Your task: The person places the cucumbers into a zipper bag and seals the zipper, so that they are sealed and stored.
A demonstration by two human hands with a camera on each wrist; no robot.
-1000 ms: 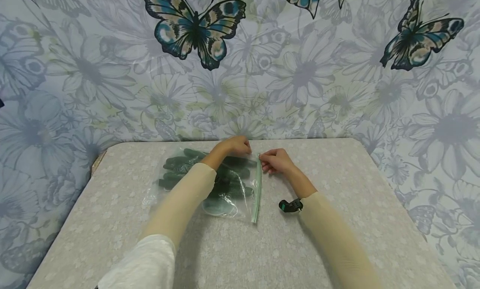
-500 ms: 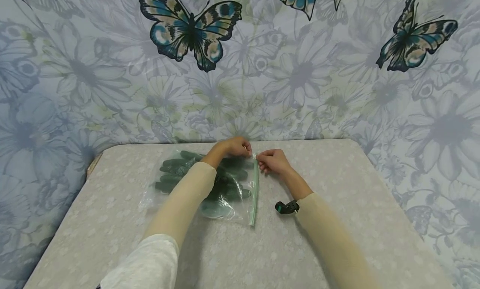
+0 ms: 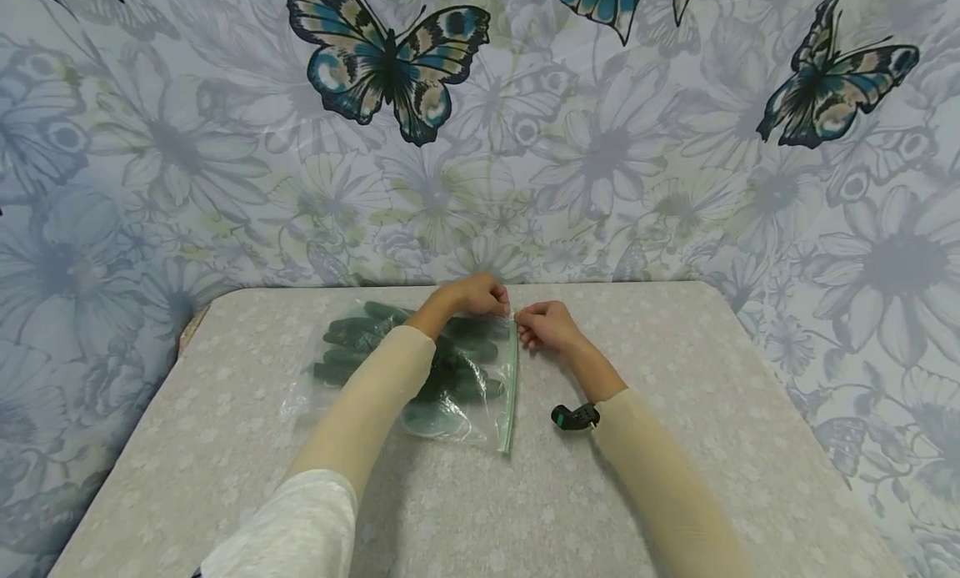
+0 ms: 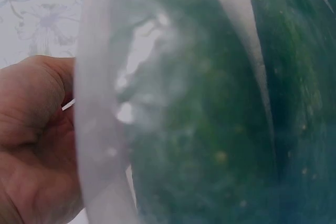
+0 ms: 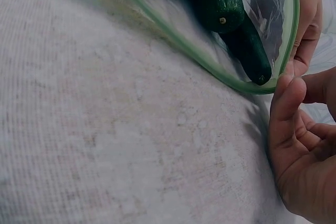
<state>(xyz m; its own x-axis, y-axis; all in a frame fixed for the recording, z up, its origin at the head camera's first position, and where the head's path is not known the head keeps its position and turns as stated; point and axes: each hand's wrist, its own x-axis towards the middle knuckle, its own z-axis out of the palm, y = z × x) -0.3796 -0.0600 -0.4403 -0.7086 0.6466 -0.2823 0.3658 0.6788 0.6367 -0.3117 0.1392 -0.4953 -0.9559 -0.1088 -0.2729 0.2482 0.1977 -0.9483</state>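
Observation:
A clear zip bag (image 3: 468, 424) with a green zip edge lies on the table, holding several cucumbers (image 3: 348, 336). In the right wrist view its green-rimmed mouth gapes, and cucumber ends (image 5: 223, 11) show inside. My right hand (image 3: 553, 326) pinches the far end of the zip edge between thumb and forefinger. Just to its left, my left hand (image 3: 480, 294) grips the bag by the far corner, its fingertips partly hidden. The left wrist view shows cucumbers (image 4: 199, 129) close up through the plastic, beside the left hand (image 4: 37, 135).
The table (image 3: 480, 520) has a pale patterned cloth. Its far edge meets a wall covering (image 3: 600, 186) with flowers and butterflies. A black wrist device (image 3: 575, 416) sits at the right sleeve's cuff. The left forearm crosses over the bag.
Both hands stay at the far zip corner. The right hand and zip edge have shifted slightly left in view, and the left fingertips have come closer to the right hand.

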